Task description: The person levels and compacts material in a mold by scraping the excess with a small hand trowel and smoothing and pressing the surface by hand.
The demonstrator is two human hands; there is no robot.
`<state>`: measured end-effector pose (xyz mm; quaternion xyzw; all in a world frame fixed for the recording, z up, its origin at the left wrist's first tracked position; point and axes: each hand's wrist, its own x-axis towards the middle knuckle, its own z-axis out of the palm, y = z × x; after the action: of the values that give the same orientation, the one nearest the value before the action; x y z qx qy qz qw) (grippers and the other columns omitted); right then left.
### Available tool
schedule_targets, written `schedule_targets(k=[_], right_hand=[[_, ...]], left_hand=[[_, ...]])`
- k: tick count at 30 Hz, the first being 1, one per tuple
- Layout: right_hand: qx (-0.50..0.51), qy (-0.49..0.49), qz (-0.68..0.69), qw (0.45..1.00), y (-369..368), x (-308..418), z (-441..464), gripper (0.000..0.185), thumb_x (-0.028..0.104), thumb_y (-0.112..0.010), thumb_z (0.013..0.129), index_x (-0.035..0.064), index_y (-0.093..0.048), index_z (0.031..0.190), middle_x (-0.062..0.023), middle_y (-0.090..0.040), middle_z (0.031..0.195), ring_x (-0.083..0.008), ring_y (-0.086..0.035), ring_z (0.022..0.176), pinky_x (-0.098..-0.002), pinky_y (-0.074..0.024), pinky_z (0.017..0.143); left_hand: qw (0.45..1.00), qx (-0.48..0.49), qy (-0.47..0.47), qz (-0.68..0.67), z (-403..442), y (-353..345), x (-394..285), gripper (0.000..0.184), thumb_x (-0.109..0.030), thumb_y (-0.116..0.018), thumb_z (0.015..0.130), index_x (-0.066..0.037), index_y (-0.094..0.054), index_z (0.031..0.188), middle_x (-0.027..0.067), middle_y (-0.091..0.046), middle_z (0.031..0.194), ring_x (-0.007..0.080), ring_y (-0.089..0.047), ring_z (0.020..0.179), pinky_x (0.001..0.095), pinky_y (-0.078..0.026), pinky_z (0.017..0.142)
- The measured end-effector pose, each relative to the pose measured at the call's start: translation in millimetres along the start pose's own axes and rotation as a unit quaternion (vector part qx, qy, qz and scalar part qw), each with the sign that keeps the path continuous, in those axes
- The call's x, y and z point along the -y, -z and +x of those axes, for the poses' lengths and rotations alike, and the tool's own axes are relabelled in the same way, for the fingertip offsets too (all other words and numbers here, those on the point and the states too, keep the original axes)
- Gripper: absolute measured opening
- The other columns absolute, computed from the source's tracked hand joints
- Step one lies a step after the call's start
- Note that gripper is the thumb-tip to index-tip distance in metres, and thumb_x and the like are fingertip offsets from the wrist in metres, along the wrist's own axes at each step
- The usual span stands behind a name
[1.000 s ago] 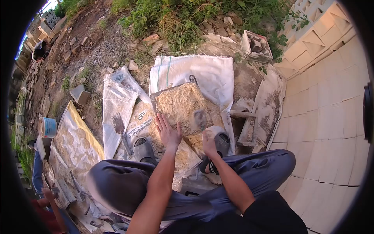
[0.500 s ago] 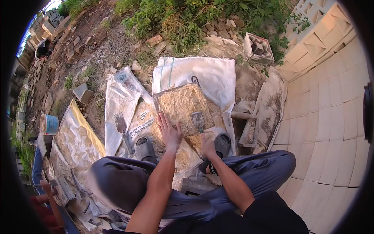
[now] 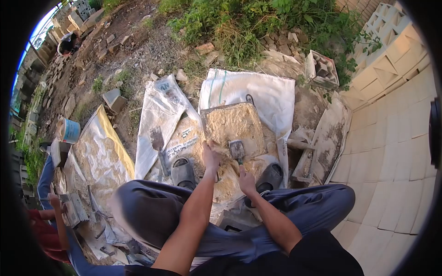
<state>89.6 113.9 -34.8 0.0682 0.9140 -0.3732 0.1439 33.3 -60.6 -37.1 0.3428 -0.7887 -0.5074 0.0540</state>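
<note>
A square metal mold [image 3: 207, 120] filled with crumbly, tan sand-like material [image 3: 232, 120] lies on white sacks between my feet. My right hand [image 3: 247, 181] is closed round the handle of a small square-bladed trowel [image 3: 237, 149], whose flat blade rests over the near part of the fill. My left hand [image 3: 211, 157] is at the mold's near left side, low over the tan material. Its fingers are curled in; whatever they hold, if anything, is hidden. To the left, another trowel [image 3: 157, 139] with a dusty blade lies on the sack.
White sacks [image 3: 271, 92] spread under the mold. A hammer [image 3: 301, 144] lies at right beside a wooden piece. Stacked pale blocks [image 3: 386, 138] form a wall at right. At left stand a blue-labelled bucket [image 3: 69, 130] and a yellow-edged sack [image 3: 108, 138]; another person's arm [image 3: 57, 216] shows lower left.
My left hand has gone from spread flat on the mold's near left edge to curled, slightly lower. The right hand keeps the trowel in nearly the same place. The whole view has shifted.
</note>
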Motion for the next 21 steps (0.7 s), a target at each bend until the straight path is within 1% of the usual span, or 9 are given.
schedule_targets(k=[1, 4, 6, 7, 10, 12, 13, 20, 21], right_hand=[[-0.004, 0.009, 0.006, 1.0, 4.9, 15.8, 5.0, 0.068, 0.053, -0.029, 0.095, -0.0061, -0.047, 0.065, -0.0243, -0.049, 0.056, -0.0414, -0.048, 0.057, -0.0472, -0.0357, 0.058], [0.009, -0.025, -0.008, 1.0, 41.7, 56.2, -3.6, 0.071, 0.054, -0.029, 0.094, -0.0065, -0.048, 0.063, -0.024, -0.054, 0.06, -0.042, -0.05, 0.06, -0.0479, -0.0368, 0.06], [-0.01, 0.04, 0.063, 0.997, 53.7, 79.1, 5.5, 0.07, 0.053, -0.03, 0.095, -0.006, -0.047, 0.061, -0.0253, -0.054, 0.061, -0.0424, -0.051, 0.06, -0.048, -0.0366, 0.06], [-0.004, 0.037, 0.063, 0.997, 60.4, 93.4, 5.9, 0.07, 0.053, -0.03, 0.095, -0.006, -0.047, 0.061, -0.0253, -0.054, 0.061, -0.0424, -0.051, 0.06, -0.048, -0.0366, 0.06], [0.01, 0.048, 0.2, 0.978, 54.8, 100.1, -2.7, 0.068, 0.052, -0.032, 0.095, -0.0048, -0.048, 0.061, -0.0283, -0.05, 0.061, -0.0423, -0.052, 0.06, -0.0481, -0.0362, 0.059], [-0.028, 0.072, 0.123, 0.989, 16.5, 59.5, -11.5, 0.066, 0.05, -0.034, 0.095, -0.0046, -0.052, 0.063, -0.0286, -0.051, 0.062, -0.0426, -0.054, 0.063, -0.0485, -0.0373, 0.061], [0.015, -0.012, 0.063, 0.998, 7.9, 46.6, -23.5, 0.07, 0.055, -0.032, 0.093, -0.0048, -0.057, 0.067, -0.0293, -0.057, 0.069, -0.0441, -0.057, 0.069, -0.0494, -0.0391, 0.065], [0.046, -0.052, 0.053, 0.996, 24.9, 74.6, -17.8, 0.078, 0.062, -0.03, 0.09, -0.0075, -0.057, 0.068, -0.031, -0.055, 0.068, -0.0448, -0.058, 0.069, -0.0497, -0.0407, 0.067], [0.05, -0.054, 0.055, 0.996, 28.6, 86.5, -13.0, 0.078, 0.062, -0.03, 0.09, -0.0075, -0.057, 0.068, -0.031, -0.055, 0.068, -0.0448, -0.058, 0.069, -0.0497, -0.0407, 0.067]], left_hand=[[0.994, -0.054, -0.095, 0.022, 10.6, -14.4, 29.6, 0.043, -0.031, -0.042, 0.096, 0.002, -0.04, 0.123, 0.0315, -0.056, 0.095, 0.0468, -0.054, 0.091, 0.0466, -0.042, 0.075], [0.996, -0.068, -0.049, -0.043, 7.7, -8.9, 12.8, 0.049, -0.029, -0.052, 0.092, 0.007, -0.041, 0.123, 0.0291, -0.059, 0.097, 0.0441, -0.055, 0.094, 0.0456, -0.043, 0.079], [0.986, -0.103, -0.083, -0.106, 21.7, -8.8, 28.0, 0.049, -0.03, -0.056, 0.088, 0.007, -0.049, 0.119, 0.0255, -0.06, 0.101, 0.0389, -0.057, 0.098, 0.0432, -0.043, 0.083], [0.99, -0.021, -0.035, -0.135, 36.1, 0.4, 37.8, 0.044, -0.025, -0.064, 0.084, 0.007, -0.056, 0.112, 0.021, -0.064, 0.098, 0.0296, -0.063, 0.091, 0.0379, -0.048, 0.077], [0.985, 0.087, 0.066, -0.137, 47.3, 36.5, 7.3, 0.043, -0.019, -0.072, 0.077, 0.007, -0.059, 0.109, 0.0169, -0.067, 0.091, 0.0217, -0.065, 0.079, 0.0318, -0.05, 0.068], [0.983, 0.104, 0.092, -0.121, 55.9, 45.7, -6.1, 0.043, -0.016, -0.075, 0.074, 0.006, -0.06, 0.107, 0.0149, -0.067, 0.088, 0.0188, -0.065, 0.074, 0.0296, -0.051, 0.065], [0.979, 0.12, 0.121, -0.109, 57.9, 47.9, -11.5, 0.043, -0.013, -0.077, 0.07, 0.005, -0.061, 0.106, 0.0128, -0.068, 0.086, 0.0159, -0.064, 0.07, 0.0274, -0.051, 0.061], [0.962, 0.125, 0.158, -0.184, 92.2, 24.3, 39.4, 0.041, -0.016, -0.079, 0.067, -0.002, -0.067, 0.103, 0.0096, -0.068, 0.084, 0.0152, -0.064, 0.072, 0.027, -0.051, 0.059], [0.972, 0.12, 0.172, -0.101, 82.7, 36.6, 18.2, 0.039, -0.02, -0.077, 0.063, -0.004, -0.069, 0.098, 0.0107, -0.068, 0.085, 0.0175, -0.064, 0.074, 0.0302, -0.05, 0.061]])
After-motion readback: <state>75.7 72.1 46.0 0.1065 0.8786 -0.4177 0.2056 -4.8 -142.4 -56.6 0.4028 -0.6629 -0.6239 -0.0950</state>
